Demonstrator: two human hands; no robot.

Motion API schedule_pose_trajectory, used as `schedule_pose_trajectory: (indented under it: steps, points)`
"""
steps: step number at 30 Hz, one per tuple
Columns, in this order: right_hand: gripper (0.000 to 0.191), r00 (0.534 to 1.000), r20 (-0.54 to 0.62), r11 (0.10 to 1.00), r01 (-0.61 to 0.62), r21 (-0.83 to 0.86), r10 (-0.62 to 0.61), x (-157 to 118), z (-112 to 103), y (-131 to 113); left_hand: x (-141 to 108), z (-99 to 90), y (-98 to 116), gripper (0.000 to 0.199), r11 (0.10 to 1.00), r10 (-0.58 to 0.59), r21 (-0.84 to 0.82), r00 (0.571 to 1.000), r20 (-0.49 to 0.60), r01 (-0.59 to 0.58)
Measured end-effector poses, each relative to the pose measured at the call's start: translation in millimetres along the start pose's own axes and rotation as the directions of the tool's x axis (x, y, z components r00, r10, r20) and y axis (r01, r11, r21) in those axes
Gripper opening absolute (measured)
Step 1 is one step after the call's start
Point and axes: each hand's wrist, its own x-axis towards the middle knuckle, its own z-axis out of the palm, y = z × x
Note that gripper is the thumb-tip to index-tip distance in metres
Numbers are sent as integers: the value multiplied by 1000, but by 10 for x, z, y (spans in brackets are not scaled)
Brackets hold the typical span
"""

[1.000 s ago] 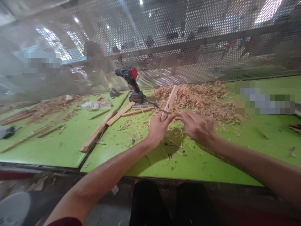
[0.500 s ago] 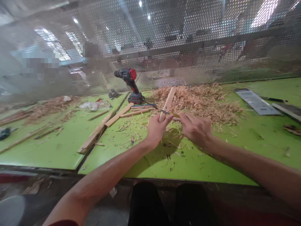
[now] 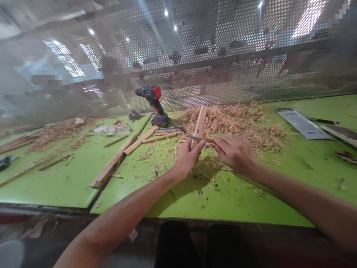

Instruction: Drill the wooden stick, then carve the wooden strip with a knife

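My left hand is closed round the lower end of a flat, pale wood strip, which slants up and away above the green table. In my right hand is the yellowish handle of a small knife. Its blade lies across the strip, just above my left fingers, and my left thumb is at the back of the blade. My right fingers are wrapped round the handle and hide part of it. Behind both hands spreads a heap of curly wood shavings.
A cordless drill stands behind the hands, left of the shavings. Wood pieces and a crumpled plastic wrapper lie to the left. At the right are a grey-white packet and a black pen-like tool. A perforated screen rises behind.
The view has tilted slightly upward, so the table sits lower in the picture. The knife blade has shifted slightly on the strip, and both hands keep their holds.
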Motion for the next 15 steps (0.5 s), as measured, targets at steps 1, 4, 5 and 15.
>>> schedule_pose_trajectory:
  steps: [1,4,5,15]
  points:
    - [42,1000,-5,1000,0,-4,0,-1,-5,9,1,-6,-4,44,1000,10,-10,1000,13,-10]
    - [41,1000,-24,1000,11,-23,-12,-3,-9,38,4,-20,-7,43,999,34,-35,999,36,-33]
    - [40,999,-29,1000,16,-25,-17,-1,-8,51,3,-22,-3,43,999,27,-43,999,39,-26]
    - [33,971,-220,990,-65,123,91,92,-59,315,-10,-20,89,48,980,-53,-181,989,136,78]
